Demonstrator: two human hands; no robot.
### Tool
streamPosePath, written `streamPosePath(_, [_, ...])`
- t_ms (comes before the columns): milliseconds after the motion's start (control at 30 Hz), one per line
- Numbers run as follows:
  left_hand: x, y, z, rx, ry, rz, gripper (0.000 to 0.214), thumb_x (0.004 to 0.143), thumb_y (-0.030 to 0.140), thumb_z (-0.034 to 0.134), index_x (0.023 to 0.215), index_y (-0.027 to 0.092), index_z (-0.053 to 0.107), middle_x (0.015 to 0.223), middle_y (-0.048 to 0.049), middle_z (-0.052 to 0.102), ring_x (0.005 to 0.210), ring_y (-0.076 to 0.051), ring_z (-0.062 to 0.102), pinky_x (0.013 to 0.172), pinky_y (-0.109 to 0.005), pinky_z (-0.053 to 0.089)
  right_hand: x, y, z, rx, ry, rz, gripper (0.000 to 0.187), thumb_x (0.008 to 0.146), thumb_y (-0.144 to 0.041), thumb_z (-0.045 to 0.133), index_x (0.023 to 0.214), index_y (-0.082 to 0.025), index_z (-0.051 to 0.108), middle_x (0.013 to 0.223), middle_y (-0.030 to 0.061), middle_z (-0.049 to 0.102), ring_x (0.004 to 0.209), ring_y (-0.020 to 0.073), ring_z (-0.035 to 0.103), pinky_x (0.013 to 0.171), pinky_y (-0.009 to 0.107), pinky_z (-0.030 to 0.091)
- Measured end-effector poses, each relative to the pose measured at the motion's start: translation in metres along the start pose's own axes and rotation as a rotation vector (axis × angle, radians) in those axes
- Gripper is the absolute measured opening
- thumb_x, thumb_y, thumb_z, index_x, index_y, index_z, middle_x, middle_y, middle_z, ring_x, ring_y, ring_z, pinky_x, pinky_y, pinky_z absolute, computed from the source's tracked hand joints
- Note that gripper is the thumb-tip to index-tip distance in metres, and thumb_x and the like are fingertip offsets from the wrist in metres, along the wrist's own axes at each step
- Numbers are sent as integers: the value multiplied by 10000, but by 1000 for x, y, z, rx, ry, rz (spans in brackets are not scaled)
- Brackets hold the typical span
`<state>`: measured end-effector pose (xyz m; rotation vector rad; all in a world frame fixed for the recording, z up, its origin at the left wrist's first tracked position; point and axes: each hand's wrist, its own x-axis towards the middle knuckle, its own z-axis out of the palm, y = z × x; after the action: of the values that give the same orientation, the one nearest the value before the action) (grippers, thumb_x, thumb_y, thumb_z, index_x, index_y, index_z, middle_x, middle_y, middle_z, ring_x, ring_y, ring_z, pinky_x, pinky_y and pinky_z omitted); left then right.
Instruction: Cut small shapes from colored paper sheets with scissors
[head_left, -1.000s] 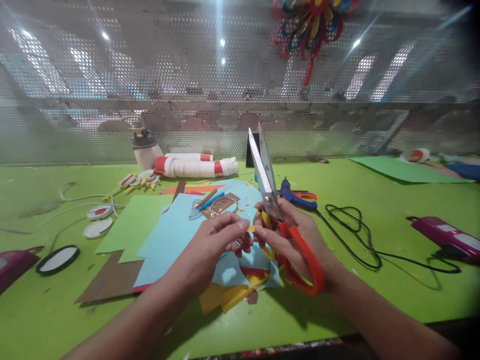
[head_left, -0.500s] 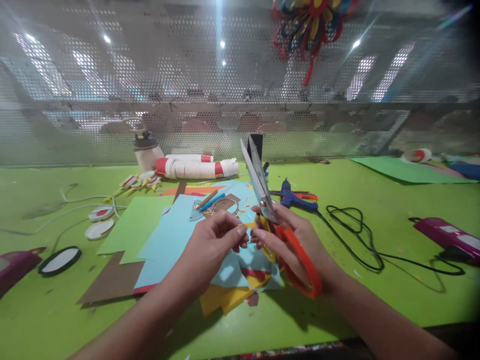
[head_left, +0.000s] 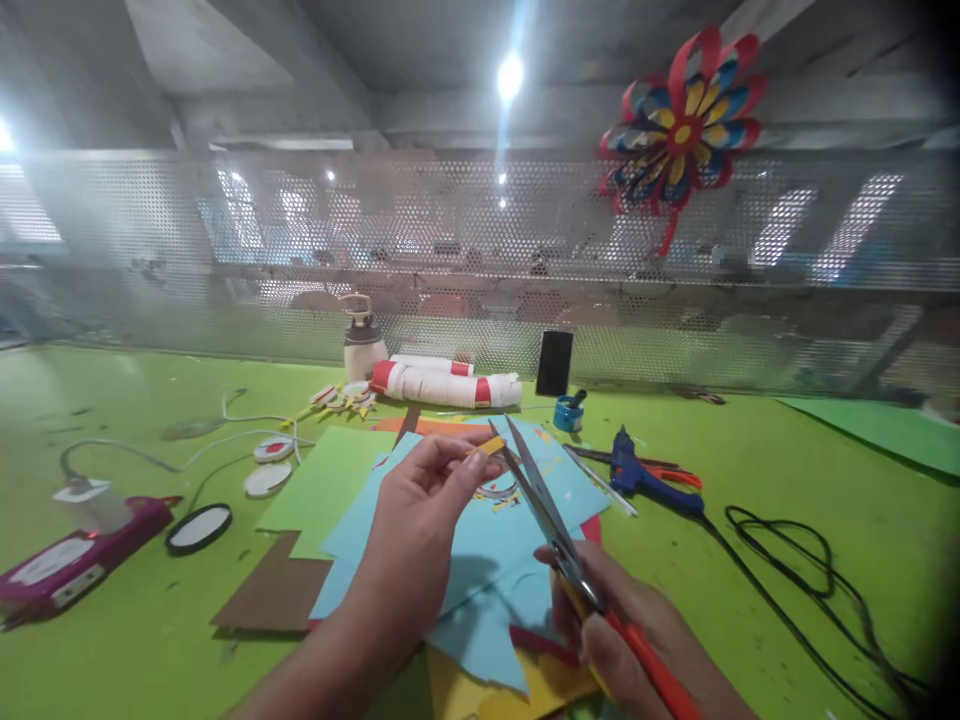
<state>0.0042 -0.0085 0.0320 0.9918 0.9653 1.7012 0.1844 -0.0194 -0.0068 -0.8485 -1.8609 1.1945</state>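
Note:
My left hand pinches a small yellow paper strip between thumb and fingers. In my right hand is a pair of scissors with red and yellow handles. Its blades are parted and point up and away from me, their tips close to the strip. Whether a blade touches the strip I cannot tell. Beneath both hands lie light blue paper sheets with small scraps on them. Yellow paper sticks out at the near side.
Green paper and brown card lie left. A blue glue gun with a black cord is on the right. Farther back stand a blue jar, a black upright panel, a white-red tube and a sprayer bottle.
The scissors have swung from upright beside my fingers to a working grip, blades parted near the yellow strip. My hands have moved apart. The camera view has tilted up and turned left.

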Motion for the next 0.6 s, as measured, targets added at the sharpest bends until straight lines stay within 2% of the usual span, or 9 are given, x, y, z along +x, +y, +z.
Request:
streamPosePath(167, [-4,-4,6,-52,-30,-59,190,739,310,721,761,161,607,970,-75,692,919,-214,645,901,-394,493,1,0,-1,-133,-13,-61,479,872,-625,411,1055,-213,575,639,-12,483,548,131,433,532,244,453])
streamPosePath(333, [-7,-8,9,-43,-38,-55,187,772,310,692,793,146,605,842,-58,687,903,-212,645,900,-379,484,-1,-3,4,-135,1,-6,550,852,-687,367,932,-182,572,626,-22,447,521,109,423,477,209,401])
streamPosePath(500, [-7,-12,8,-47,-47,-22,174,808,306,662,811,140,609,856,-64,683,888,-198,636,929,-398,471,-4,-7,7,-113,19,56,612,837,-709,388,1097,-182,556,610,-39,433,450,88,415,438,192,424])
streamPosePath(600, [-6,-13,6,-59,-70,-15,162,814,298,656,807,142,614,833,-54,669,853,-182,625,941,-424,462,-5,-9,8,-84,34,59,604,838,-707,396,1096,-184,554,599,-41,459,432,84,448,423,183,428])
